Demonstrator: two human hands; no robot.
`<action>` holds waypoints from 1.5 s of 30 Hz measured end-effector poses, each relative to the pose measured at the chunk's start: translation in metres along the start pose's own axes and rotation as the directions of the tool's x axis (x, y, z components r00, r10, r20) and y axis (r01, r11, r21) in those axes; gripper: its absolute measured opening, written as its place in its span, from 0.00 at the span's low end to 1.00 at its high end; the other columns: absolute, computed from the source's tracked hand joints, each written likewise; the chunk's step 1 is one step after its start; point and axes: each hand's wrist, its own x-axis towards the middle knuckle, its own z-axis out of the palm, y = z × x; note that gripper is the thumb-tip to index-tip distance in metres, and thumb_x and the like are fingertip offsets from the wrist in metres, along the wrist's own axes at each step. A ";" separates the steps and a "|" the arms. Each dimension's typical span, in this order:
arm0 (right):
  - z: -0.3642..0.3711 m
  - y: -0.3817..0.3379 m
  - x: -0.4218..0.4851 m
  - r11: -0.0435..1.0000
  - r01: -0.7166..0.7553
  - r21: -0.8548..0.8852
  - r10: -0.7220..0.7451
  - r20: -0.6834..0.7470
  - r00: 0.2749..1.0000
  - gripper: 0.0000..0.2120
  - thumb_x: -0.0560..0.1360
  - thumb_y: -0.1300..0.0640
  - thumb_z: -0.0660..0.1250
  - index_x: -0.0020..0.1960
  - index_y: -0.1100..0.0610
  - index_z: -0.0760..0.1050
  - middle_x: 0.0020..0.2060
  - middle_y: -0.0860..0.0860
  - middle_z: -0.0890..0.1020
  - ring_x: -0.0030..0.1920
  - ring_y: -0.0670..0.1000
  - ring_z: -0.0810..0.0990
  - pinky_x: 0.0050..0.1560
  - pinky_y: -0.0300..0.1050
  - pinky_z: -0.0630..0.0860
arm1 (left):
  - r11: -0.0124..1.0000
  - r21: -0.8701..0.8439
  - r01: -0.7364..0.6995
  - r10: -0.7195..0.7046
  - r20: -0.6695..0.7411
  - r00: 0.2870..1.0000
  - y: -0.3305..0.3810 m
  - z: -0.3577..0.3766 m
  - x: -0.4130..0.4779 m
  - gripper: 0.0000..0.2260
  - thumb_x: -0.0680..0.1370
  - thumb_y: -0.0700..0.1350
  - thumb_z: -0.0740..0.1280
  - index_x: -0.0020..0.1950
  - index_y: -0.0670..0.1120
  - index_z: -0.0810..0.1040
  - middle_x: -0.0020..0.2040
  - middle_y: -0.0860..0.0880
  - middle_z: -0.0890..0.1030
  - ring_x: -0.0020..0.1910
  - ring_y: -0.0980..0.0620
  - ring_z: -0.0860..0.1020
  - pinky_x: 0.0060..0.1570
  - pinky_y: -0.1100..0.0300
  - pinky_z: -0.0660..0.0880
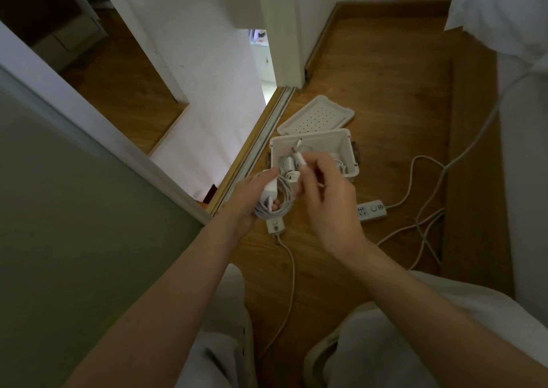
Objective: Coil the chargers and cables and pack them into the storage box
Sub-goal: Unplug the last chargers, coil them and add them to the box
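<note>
Roughly midway: one charger nearly coiled above the open box, two power strips not yet packed.

The charger coil [271, 206] sits looped in the left hand [246, 197], whose fingers curl round brick and cable. The right hand [329, 206] pinches the plug end [299, 157] between thumb and fingertips, just over the storage box [353, 156] on the floor, with its lid [317, 114] lying off behind it. A few white pieces lie inside, too jumbled to name. One power strip [372, 209] and its loose cord sprawl to the right, and a second strip [275, 226] is half hidden under the coil.
</note>
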 end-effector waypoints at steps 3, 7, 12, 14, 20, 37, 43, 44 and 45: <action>-0.007 0.009 0.013 0.980 -0.186 0.069 0.191 -0.082 0.978 0.07 0.79 0.59 0.58 0.54 0.56 0.73 0.35 0.46 0.75 0.33 0.43 0.75 0.35 0.37 0.76 | 0.998 -0.025 -0.058 0.056 -0.067 0.996 0.000 0.008 -0.005 0.16 0.76 0.50 0.68 0.58 0.41 0.75 0.39 0.46 0.81 0.31 0.53 0.79 0.30 0.63 0.78; -0.016 0.026 0.027 0.853 -0.494 0.170 0.508 -0.047 0.860 0.08 0.80 0.59 0.58 0.55 0.57 0.75 0.35 0.48 0.75 0.32 0.43 0.73 0.32 0.33 0.74 | 0.962 0.095 -0.256 0.265 -0.095 0.960 0.006 0.020 -0.015 0.07 0.75 0.48 0.69 0.50 0.48 0.73 0.42 0.49 0.80 0.29 0.60 0.80 0.29 0.66 0.77; -0.016 0.037 0.026 0.806 -0.578 -0.127 0.592 0.178 0.786 0.10 0.79 0.62 0.59 0.53 0.60 0.78 0.34 0.48 0.75 0.32 0.43 0.72 0.30 0.31 0.70 | 0.841 0.293 -0.455 0.461 0.053 0.886 0.008 0.021 -0.022 0.09 0.72 0.46 0.72 0.50 0.51 0.76 0.44 0.53 0.80 0.36 0.65 0.79 0.35 0.70 0.76; -0.012 0.035 0.024 0.855 -0.461 -0.238 0.513 0.253 0.820 0.10 0.79 0.63 0.59 0.52 0.59 0.79 0.33 0.44 0.74 0.33 0.40 0.70 0.31 0.30 0.66 | 0.869 0.235 -0.436 0.434 0.061 0.899 0.010 0.015 -0.022 0.10 0.72 0.46 0.71 0.51 0.50 0.77 0.44 0.52 0.81 0.37 0.62 0.80 0.35 0.66 0.77; -0.013 0.023 0.024 0.931 -0.362 -0.046 0.346 0.425 0.836 0.11 0.78 0.64 0.59 0.51 0.63 0.80 0.38 0.52 0.80 0.34 0.39 0.75 0.37 0.29 0.71 | 0.971 -0.116 -0.210 0.232 0.234 0.944 0.013 -0.003 -0.019 0.17 0.73 0.52 0.67 0.54 0.41 0.75 0.34 0.46 0.78 0.25 0.54 0.74 0.21 0.65 0.71; 0.001 0.021 0.010 0.484 -0.812 0.326 0.749 0.326 0.577 0.10 0.79 0.61 0.60 0.54 0.62 0.78 0.42 0.53 0.81 0.40 0.47 0.78 0.36 0.35 0.74 | 0.995 0.007 -0.102 0.099 0.190 0.977 -0.002 0.003 -0.016 0.22 0.71 0.58 0.68 0.54 0.41 0.78 0.42 0.42 0.79 0.37 0.46 0.75 0.36 0.58 0.73; -0.004 0.012 0.006 0.377 -0.785 0.492 0.773 0.300 0.559 0.11 0.80 0.63 0.57 0.55 0.63 0.76 0.46 0.56 0.81 0.44 0.49 0.79 0.44 0.38 0.77 | 0.995 -0.008 -0.095 0.095 0.062 0.994 -0.005 0.013 -0.018 0.20 0.71 0.56 0.69 0.56 0.44 0.79 0.44 0.44 0.82 0.40 0.45 0.79 0.38 0.56 0.77; -0.006 0.011 0.005 0.356 -0.792 0.496 0.774 0.318 0.548 0.11 0.80 0.63 0.56 0.56 0.63 0.76 0.47 0.56 0.80 0.44 0.49 0.79 0.43 0.38 0.78 | 0.994 -0.004 -0.106 0.106 0.063 0.992 -0.005 0.013 -0.018 0.21 0.70 0.56 0.70 0.56 0.44 0.79 0.44 0.44 0.82 0.40 0.46 0.80 0.38 0.56 0.77; -0.007 0.010 0.005 0.337 -0.804 0.489 0.778 0.337 0.531 0.10 0.80 0.63 0.56 0.55 0.62 0.75 0.47 0.55 0.80 0.44 0.49 0.79 0.43 0.38 0.78 | 0.993 0.010 -0.118 0.118 0.061 0.991 -0.005 0.013 -0.019 0.21 0.70 0.56 0.70 0.56 0.44 0.79 0.45 0.44 0.82 0.40 0.47 0.80 0.39 0.56 0.77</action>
